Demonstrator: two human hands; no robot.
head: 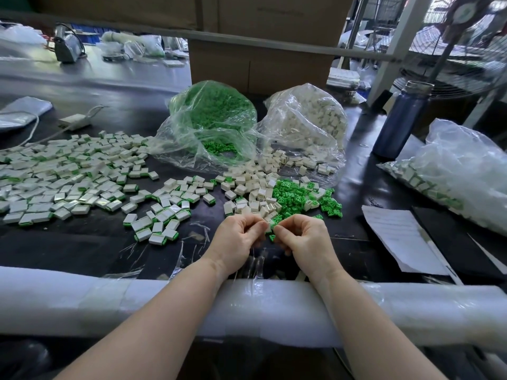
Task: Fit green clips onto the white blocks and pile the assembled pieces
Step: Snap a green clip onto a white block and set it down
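A dark workbench (82, 250) in a cluttered workshop carries the whole job, with cardboard boxes (260, 58) behind it at 12 o'clock and a blue bottle (400, 119) at 2 o'clock. Both hands meet near the bench centre: the left hand (236, 237) has its fingers curled, pinching a white block (264, 224), and the right hand (301, 237) is likewise curled, pinching a green clip (273, 225) against that block. Whether the clip has seated is hidden by the fingertips. To do this well, I judge the clip should be squared to the block's open edge before pressing, with the thumbs pushing evenly so it does not cock sideways. Loose green clips (296, 197) and bare white blocks (255, 185) lie just beyond the hands at 12 to 1 o'clock, within easy reach. The finished pile (60, 174) spreads at 10 o'clock, where this piece should go next.
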